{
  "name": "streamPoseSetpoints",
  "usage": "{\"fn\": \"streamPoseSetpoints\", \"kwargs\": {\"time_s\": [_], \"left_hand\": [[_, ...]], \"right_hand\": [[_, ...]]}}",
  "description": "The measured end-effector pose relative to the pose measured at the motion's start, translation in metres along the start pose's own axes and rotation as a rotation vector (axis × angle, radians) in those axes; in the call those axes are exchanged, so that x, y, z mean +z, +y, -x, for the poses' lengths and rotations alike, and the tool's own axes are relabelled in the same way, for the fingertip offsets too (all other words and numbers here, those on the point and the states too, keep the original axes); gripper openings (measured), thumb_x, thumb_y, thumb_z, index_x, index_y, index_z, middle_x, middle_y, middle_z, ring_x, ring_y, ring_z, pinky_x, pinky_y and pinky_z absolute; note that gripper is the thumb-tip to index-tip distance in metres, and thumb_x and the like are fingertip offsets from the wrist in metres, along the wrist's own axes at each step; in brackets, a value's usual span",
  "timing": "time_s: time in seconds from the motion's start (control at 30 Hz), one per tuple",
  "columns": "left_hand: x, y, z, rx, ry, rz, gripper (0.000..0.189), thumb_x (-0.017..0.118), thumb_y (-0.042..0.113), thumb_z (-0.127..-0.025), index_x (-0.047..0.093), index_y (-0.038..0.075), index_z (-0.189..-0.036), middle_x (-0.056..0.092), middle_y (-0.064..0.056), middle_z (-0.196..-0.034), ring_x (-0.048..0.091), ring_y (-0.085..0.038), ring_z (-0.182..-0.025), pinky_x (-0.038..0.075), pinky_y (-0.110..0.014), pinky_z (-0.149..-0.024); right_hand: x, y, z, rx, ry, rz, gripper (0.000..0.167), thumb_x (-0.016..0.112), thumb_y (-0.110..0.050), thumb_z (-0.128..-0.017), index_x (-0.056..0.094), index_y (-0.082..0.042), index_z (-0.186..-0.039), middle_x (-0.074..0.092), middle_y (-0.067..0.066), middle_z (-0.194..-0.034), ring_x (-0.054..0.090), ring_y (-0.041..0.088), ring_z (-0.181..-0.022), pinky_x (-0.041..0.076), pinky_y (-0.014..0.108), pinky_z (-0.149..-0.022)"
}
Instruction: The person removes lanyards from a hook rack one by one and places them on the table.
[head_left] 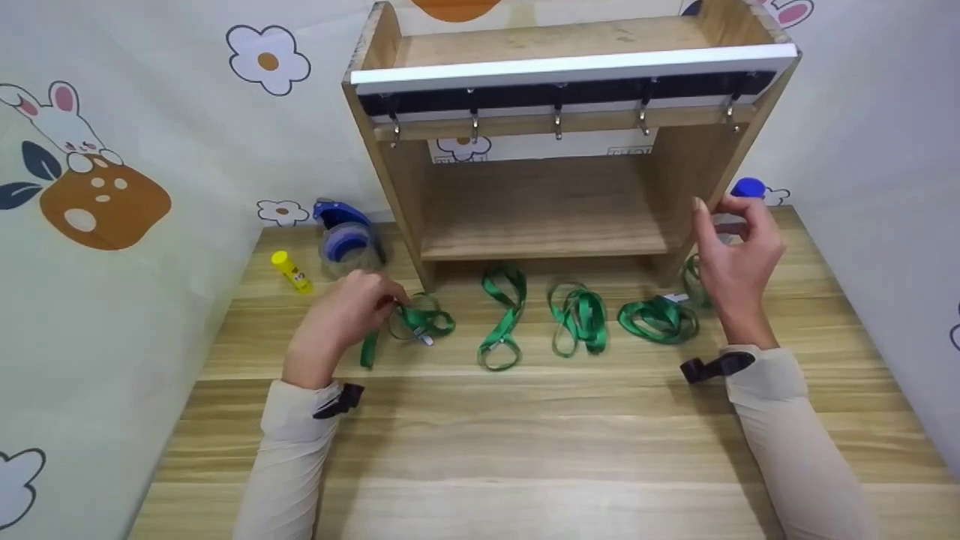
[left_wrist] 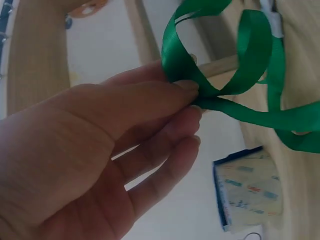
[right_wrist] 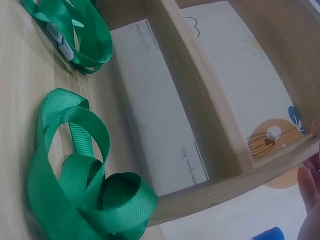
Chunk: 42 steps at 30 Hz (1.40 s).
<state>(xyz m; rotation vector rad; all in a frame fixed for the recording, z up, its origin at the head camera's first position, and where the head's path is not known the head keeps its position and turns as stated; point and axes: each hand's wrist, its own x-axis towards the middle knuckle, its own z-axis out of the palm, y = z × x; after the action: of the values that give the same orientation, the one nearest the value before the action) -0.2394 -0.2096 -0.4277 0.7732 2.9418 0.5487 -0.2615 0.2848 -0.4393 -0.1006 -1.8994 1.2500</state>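
My left hand (head_left: 337, 315) pinches a green ribbon lanyard (left_wrist: 250, 115) between thumb and fingers, and part of it loops up above the fingertips. That lanyard lies at the left end of a row of green lanyards in front of a wooden shelf unit (head_left: 547, 210). Along the table follow a twisted lanyard (head_left: 512, 311), a bundled one (head_left: 589, 319) and a coiled one (head_left: 658, 321). Another lanyard (right_wrist: 75, 170) sits at the far right, partly hidden by my right arm in the head view. My right hand (head_left: 739, 251) holds the front edge of the unit's right side panel.
Several metal hooks (head_left: 558, 124) hang from a dark strip under the unit's white front edge. Left of the unit are a yellow glue stick (head_left: 291, 271) and a blue tape dispenser with a roll (head_left: 349, 244). A blue cap (head_left: 748, 187) shows behind my right hand.
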Motion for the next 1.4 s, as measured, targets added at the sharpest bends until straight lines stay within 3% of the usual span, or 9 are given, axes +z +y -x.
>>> {"fn": "streamPoseSetpoints", "kwargs": {"time_s": [0.13,0.53,0.67,0.9,1.0,1.27,1.4], "left_hand": [[0.011,-0.010,-0.007,0.014,0.012,-0.034,0.026,0.069,-0.009,-0.094,0.086,0.007,-0.107,0.084,-0.012,-0.108,0.079,-0.029,-0.097,0.067,-0.048,-0.086],[0.032,-0.027,-0.022,0.010,0.060,-0.091,0.020,0.069,-0.009,-0.095,0.085,0.003,-0.097,0.082,-0.014,-0.098,0.076,-0.030,-0.088,0.066,-0.048,-0.081],[0.037,-0.033,-0.022,0.020,0.041,-0.052,0.019,0.069,-0.010,-0.094,0.084,0.002,-0.097,0.082,-0.014,-0.098,0.076,-0.029,-0.088,0.066,-0.047,-0.080],[0.043,-0.039,-0.021,0.125,0.030,0.065,0.020,0.068,-0.013,-0.091,0.083,-0.002,-0.096,0.082,-0.017,-0.097,0.076,-0.032,-0.090,0.066,-0.050,-0.080],[0.042,-0.040,-0.022,0.137,0.020,0.082,0.021,0.067,-0.014,-0.089,0.083,-0.003,-0.094,0.082,-0.017,-0.095,0.077,-0.032,-0.089,0.066,-0.050,-0.079],[0.041,-0.039,-0.020,0.080,-0.036,0.081,0.027,0.062,-0.014,-0.088,0.084,-0.001,-0.097,0.082,-0.014,-0.096,0.074,-0.025,-0.086,0.067,-0.046,-0.077],[0.036,-0.036,-0.017,0.030,-0.019,0.077,0.033,0.058,-0.011,-0.088,0.084,0.000,-0.106,0.082,-0.015,-0.104,0.073,-0.024,-0.090,0.066,-0.044,-0.078]], "right_hand": [[0.001,0.000,0.000,0.007,0.002,-0.002,0.028,0.084,-0.020,-0.097,0.075,0.000,-0.115,0.078,0.010,-0.112,0.069,0.004,-0.102,0.059,0.015,-0.089],[0.006,0.003,0.000,-0.002,0.009,0.031,0.030,0.083,-0.021,-0.098,0.075,0.000,-0.117,0.078,0.013,-0.116,0.068,0.001,-0.104,0.056,0.010,-0.084],[0.005,0.004,0.000,-0.009,0.010,0.036,0.030,0.083,-0.020,-0.097,0.075,0.001,-0.117,0.079,0.014,-0.115,0.068,0.000,-0.103,0.056,0.010,-0.084],[0.002,0.003,0.001,-0.009,0.013,0.036,0.030,0.083,-0.020,-0.097,0.075,0.000,-0.117,0.079,0.014,-0.116,0.068,0.000,-0.104,0.056,0.010,-0.084],[0.001,0.001,0.002,-0.007,0.018,0.033,0.029,0.083,-0.020,-0.097,0.075,0.000,-0.117,0.079,0.013,-0.116,0.069,0.001,-0.104,0.056,0.010,-0.084],[0.000,0.003,0.003,0.021,-0.017,0.046,0.032,0.083,-0.025,-0.098,0.075,-0.001,-0.118,0.079,0.011,-0.116,0.069,0.001,-0.104,0.057,0.011,-0.084],[-0.006,0.010,0.000,0.044,-0.121,0.081,0.037,0.083,-0.031,-0.098,0.073,-0.006,-0.123,0.078,0.006,-0.119,0.070,0.002,-0.105,0.058,0.011,-0.084]]}}
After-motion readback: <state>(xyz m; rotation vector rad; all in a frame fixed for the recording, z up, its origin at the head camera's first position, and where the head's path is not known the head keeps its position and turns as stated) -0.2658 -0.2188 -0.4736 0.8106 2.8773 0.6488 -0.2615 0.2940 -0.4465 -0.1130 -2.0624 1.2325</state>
